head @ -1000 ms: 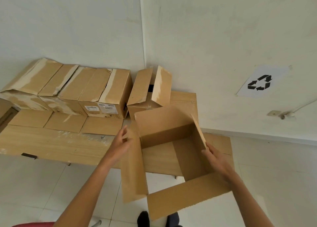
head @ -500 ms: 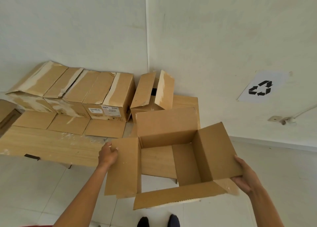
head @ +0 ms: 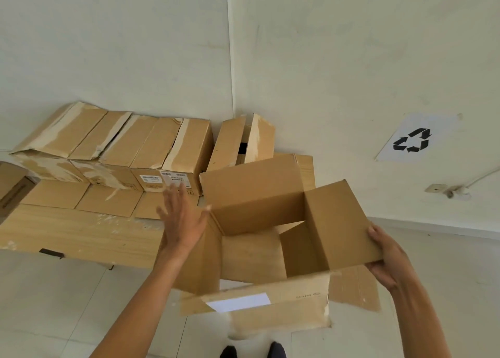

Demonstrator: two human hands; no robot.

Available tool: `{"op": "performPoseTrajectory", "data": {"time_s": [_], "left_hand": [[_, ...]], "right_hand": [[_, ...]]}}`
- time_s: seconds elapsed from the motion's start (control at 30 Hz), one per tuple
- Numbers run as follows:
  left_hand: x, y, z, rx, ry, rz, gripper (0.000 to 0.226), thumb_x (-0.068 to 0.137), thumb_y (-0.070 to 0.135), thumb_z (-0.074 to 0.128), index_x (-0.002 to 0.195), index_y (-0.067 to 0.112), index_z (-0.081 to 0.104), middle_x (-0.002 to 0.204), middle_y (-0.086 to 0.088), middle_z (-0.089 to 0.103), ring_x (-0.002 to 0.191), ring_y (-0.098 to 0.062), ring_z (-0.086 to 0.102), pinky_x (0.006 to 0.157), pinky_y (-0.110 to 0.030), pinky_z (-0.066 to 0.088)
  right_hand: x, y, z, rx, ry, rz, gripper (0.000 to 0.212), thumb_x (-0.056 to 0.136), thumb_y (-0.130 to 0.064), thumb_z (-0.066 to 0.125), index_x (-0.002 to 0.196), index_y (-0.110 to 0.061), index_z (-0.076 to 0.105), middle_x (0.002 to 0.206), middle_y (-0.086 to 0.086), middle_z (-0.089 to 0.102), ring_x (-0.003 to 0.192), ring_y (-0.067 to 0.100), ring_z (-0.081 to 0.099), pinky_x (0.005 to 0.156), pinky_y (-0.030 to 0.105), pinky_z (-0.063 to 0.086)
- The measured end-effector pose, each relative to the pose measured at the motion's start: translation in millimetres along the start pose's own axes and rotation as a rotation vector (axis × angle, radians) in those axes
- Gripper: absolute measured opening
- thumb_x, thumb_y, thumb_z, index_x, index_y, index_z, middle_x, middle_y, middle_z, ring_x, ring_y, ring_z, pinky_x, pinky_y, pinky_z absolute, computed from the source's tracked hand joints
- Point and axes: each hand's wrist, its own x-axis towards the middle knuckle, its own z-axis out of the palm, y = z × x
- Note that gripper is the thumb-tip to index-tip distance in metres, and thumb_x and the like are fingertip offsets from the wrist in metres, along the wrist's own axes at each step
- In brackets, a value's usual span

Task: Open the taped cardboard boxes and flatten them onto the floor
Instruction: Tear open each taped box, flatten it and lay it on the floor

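An opened cardboard box (head: 259,195) hangs in the air in front of me, both ends open so I see through it. Its flaps stick out, and the near side carries a white label (head: 239,302). My right hand (head: 389,257) grips the edge of the right flap, thumb on top. My left hand (head: 182,217) is lifted off the box beside its left flap, fingers spread and blurred, holding nothing. Several taped boxes (head: 151,146) stand in a row on the table against the wall.
A wooden table (head: 81,236) runs along the left wall with flattened cardboard flaps on it. A half-open box (head: 240,141) sits in the corner. A recycling sign (head: 412,140) and a wall socket (head: 435,188) are on the right wall. My shoes (head: 251,351) stand on the tiled floor.
My left hand let go of the left flap and rose with fingers spread. The box tipped, its near side with the white label now showing. My right hand keeps hold of the right flap.
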Motion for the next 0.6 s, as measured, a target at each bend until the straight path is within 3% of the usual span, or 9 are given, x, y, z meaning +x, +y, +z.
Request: {"op": "performPoseTrajectory", "data": {"time_s": [0.03,0.13,0.2,0.27,0.37,0.47,0.6], "left_hand": [[-1,19,-19,-0.08,-0.066,0.112,0.092,0.092,0.062,0.056,0.16,0.015,0.015,0.167,-0.009,0.014,0.154,-0.031,0.014,0.119,-0.054,0.011],[-16,73,-68,-0.328,-0.619,0.269,0.101,0.074,0.087,0.055,0.156,0.034,0.027,0.158,0.008,0.038,0.143,-0.017,0.039,0.117,-0.053,0.034],[-35,98,-78,-0.161,-0.8,0.395,0.117,0.057,0.095,0.059,0.154,0.037,0.029,0.154,0.013,0.042,0.139,-0.012,0.043,0.114,-0.047,0.039],[-50,109,-71,0.08,-0.713,0.503,0.104,0.062,0.085,0.068,0.147,0.032,0.041,0.146,0.011,0.052,0.132,-0.014,0.05,0.106,-0.043,0.047],[-46,109,-52,0.217,-0.365,0.616,0.04,0.088,0.055,0.069,0.105,0.02,0.058,0.097,0.002,0.07,0.091,-0.023,0.068,0.073,-0.039,0.054],[-30,94,-42,0.206,-0.309,0.554,0.037,0.088,0.052,0.07,0.1,0.019,0.056,0.083,0.002,0.069,0.077,-0.023,0.067,0.068,-0.039,0.055],[-22,73,-34,0.165,-0.354,0.484,0.037,0.086,0.046,0.073,0.102,0.018,0.055,0.079,0.006,0.062,0.072,-0.017,0.062,0.064,-0.034,0.049]], "right_hand": [[2,-7,10,-0.007,-0.005,-0.016,0.035,0.105,-0.024,0.048,0.137,-0.016,0.059,0.133,0.014,0.062,0.113,0.027,0.06,0.07,0.034,0.062],[8,-16,39,-0.007,0.029,-0.026,0.036,0.106,-0.02,0.044,0.139,-0.017,0.057,0.13,0.013,0.063,0.114,0.028,0.061,0.068,0.038,0.062],[13,-16,58,-0.011,0.072,-0.027,0.036,0.106,-0.019,0.043,0.14,-0.018,0.055,0.131,0.013,0.062,0.115,0.029,0.061,0.07,0.042,0.06],[16,-14,74,-0.04,0.092,-0.035,0.037,0.106,-0.021,0.043,0.142,-0.019,0.051,0.134,0.014,0.059,0.119,0.032,0.058,0.078,0.048,0.058],[15,-10,97,-0.171,0.068,-0.09,0.039,0.107,-0.024,0.042,0.145,-0.023,0.045,0.133,0.012,0.055,0.121,0.033,0.055,0.083,0.053,0.057],[3,-5,114,-0.319,-0.017,-0.185,0.037,0.108,-0.034,0.04,0.144,-0.028,0.047,0.129,0.004,0.058,0.118,0.024,0.057,0.082,0.045,0.058],[0,11,127,-0.458,-0.199,-0.229,0.049,0.104,-0.053,0.036,0.141,-0.028,0.054,0.131,-0.002,0.065,0.12,0.015,0.062,0.096,0.043,0.055]]}}
